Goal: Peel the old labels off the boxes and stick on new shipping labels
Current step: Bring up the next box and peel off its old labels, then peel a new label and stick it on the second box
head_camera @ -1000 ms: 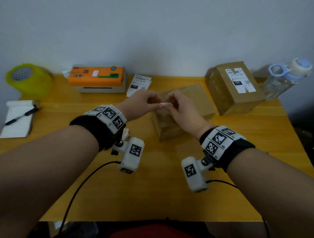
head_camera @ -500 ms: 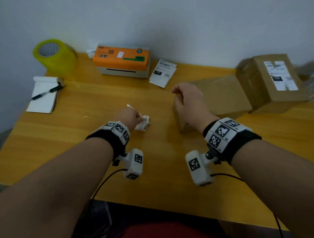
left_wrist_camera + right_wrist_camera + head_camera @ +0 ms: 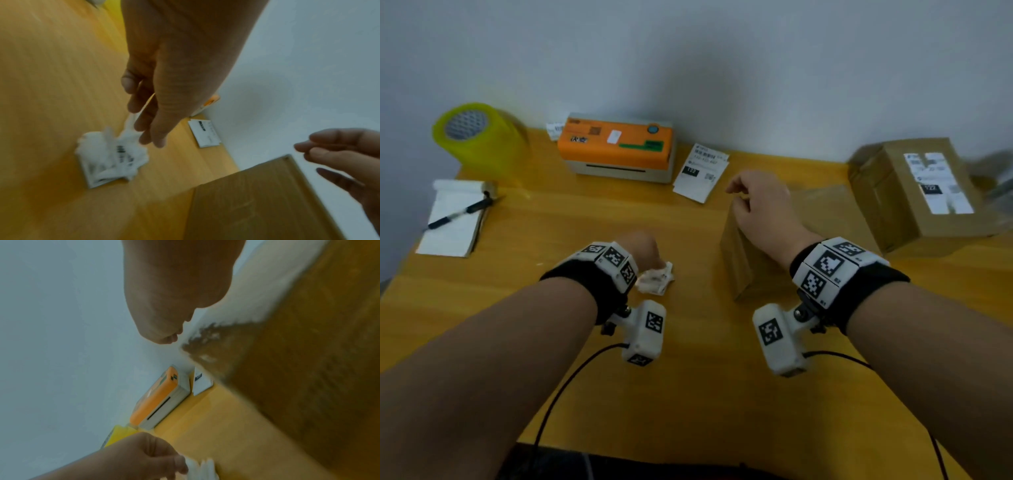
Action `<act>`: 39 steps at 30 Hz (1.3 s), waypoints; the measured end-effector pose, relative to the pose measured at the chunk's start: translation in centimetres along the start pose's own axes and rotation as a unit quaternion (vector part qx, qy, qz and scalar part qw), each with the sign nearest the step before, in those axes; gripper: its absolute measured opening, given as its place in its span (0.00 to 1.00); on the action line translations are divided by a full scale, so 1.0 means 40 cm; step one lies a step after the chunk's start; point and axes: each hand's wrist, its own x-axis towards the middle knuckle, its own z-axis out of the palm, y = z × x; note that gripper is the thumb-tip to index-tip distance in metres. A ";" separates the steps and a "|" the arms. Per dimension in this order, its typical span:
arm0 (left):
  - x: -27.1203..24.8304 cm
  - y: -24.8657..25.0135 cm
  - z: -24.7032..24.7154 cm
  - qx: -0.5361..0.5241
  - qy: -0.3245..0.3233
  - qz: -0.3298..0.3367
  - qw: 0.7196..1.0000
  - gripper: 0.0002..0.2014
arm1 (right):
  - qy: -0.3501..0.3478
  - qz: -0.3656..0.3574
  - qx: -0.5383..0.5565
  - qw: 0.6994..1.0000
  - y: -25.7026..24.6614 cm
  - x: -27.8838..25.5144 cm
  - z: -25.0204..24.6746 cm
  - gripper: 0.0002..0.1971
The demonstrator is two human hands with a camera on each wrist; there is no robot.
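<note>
While the right hand [image 3: 760, 205] hovers loosely curled, holding nothing, over the box [image 3: 738, 270], the left hand [image 3: 643, 248] meets the label wad [image 3: 655, 279] on the table [image 3: 688, 394] left of the box; pinching or merely touching, I cannot tell.

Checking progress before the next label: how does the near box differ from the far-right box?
The near box shows no intact label on its brown top; the far-right box carries white printed labels on top. The right hand is over the near box; no hand is by the far-right box. Both are brown cardboard on the wooden table.
</note>
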 end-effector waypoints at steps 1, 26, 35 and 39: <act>0.009 0.005 -0.023 -0.007 0.023 0.013 1.000 0.19 | -0.004 0.004 -0.006 1.000 0.006 0.021 -0.011 0.10; 0.350 0.183 -0.135 0.127 0.106 0.043 0.985 0.13 | 0.007 0.129 0.028 0.991 0.170 0.180 -0.036 0.07; 0.278 0.169 -0.180 0.065 0.211 0.005 0.975 0.08 | 0.034 0.128 0.083 0.988 0.158 0.167 -0.054 0.07; 0.234 0.173 -0.208 0.041 0.183 0.003 0.982 0.13 | 0.028 0.118 0.105 0.987 0.147 0.146 -0.065 0.07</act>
